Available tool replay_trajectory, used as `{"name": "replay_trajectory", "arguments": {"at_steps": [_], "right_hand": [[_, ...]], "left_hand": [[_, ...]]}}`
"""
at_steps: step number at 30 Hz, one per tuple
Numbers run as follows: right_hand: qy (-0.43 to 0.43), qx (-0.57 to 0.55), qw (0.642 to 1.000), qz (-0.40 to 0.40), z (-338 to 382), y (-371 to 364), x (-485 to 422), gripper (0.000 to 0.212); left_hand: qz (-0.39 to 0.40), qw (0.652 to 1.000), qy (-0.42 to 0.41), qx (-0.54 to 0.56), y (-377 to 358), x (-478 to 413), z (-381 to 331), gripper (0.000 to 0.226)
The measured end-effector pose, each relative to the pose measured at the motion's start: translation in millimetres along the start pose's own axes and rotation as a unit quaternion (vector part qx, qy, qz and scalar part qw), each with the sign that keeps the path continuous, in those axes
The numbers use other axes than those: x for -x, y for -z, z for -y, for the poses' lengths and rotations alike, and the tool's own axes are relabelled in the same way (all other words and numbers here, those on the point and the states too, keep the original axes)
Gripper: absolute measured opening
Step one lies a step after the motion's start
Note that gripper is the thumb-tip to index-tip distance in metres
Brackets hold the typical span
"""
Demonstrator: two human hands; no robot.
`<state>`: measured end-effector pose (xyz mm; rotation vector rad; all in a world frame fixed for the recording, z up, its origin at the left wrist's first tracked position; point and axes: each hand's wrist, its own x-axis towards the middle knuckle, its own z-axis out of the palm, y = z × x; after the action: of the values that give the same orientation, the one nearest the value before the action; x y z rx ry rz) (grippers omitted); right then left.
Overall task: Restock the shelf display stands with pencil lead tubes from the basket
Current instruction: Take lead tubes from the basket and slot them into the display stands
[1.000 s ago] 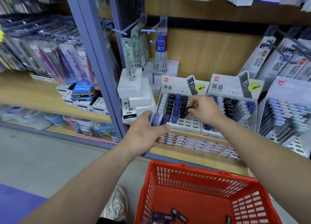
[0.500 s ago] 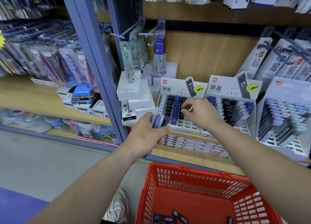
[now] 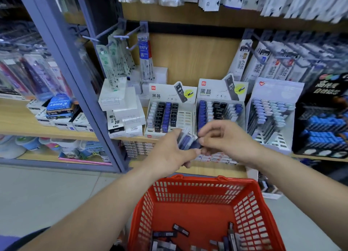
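My left hand (image 3: 173, 152) grips a small bundle of blue and clear pencil lead tubes (image 3: 186, 140) in front of the shelf. My right hand (image 3: 222, 137) pinches the end of a dark tube in that bundle. Behind them stand two white display stands: the left stand (image 3: 169, 116) has rows of black, blue and white tubes with bare slots on its right side, the right stand (image 3: 219, 111) is mostly filled. The red basket (image 3: 207, 186) below holds several loose tubes (image 3: 180, 230) on its floor.
A third stand (image 3: 271, 115) with pale blue tubes and a black display box (image 3: 323, 118) stand to the right. White refill boxes (image 3: 122, 107) are stacked left of the stands. A purple shelf post (image 3: 79, 81) rises at left. Hanging refill packs (image 3: 143, 56) are above.
My right hand has drawn back from the left stand's slots down to the bundle in my left hand. My left hand has moved right and slightly down, toward the middle.
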<state>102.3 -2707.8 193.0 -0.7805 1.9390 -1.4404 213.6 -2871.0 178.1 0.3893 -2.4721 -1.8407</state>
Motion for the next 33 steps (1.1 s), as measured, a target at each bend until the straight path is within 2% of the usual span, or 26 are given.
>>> {"name": "replay_trajectory", "arguments": {"at_steps": [7, 10, 14, 19, 21, 23, 26, 28, 33], "right_hand": [[-0.015, -0.098, 0.992, -0.076, -18, 32, 25, 0.012], [-0.024, -0.061, 0.997, -0.047, -21, 28, 28, 0.006], [-0.017, -0.011, 1.000, -0.008, -23, 14, 26, 0.011], [-0.031, 0.039, 0.998, 0.038, -27, 10, 24, 0.043], [-0.027, 0.051, 0.998, 0.040, -29, 15, 24, 0.045], [-0.021, 0.048, 0.998, 0.018, -32, 24, 22, 0.037], [-0.027, 0.048, 0.997, -0.055, -39, 45, 19, 0.023], [-0.029, 0.074, 0.992, -0.102, -45, 62, 16, 0.014], [-0.012, 0.143, 0.969, -0.199, -51, 107, 7, 0.017]], "left_hand": [[-0.035, 0.999, 0.015, 0.023, -1, -8, 2, 0.020], [-0.045, 0.999, 0.005, 0.017, 0, -11, 6, 0.018], [-0.048, 0.999, 0.004, 0.017, -11, -17, 9, 0.017], [-0.055, 0.998, 0.029, 0.007, -15, -23, 12, 0.025], [-0.063, 0.997, 0.042, -0.007, -12, -26, 13, 0.030], [-0.068, 0.996, 0.052, -0.020, -11, -29, 15, 0.034], [-0.056, 0.996, 0.069, -0.023, -13, -31, 18, 0.042], [-0.038, 0.996, 0.074, -0.023, -17, -32, 19, 0.039], [-0.017, 0.997, 0.061, -0.050, -29, -34, 15, 0.031]]}}
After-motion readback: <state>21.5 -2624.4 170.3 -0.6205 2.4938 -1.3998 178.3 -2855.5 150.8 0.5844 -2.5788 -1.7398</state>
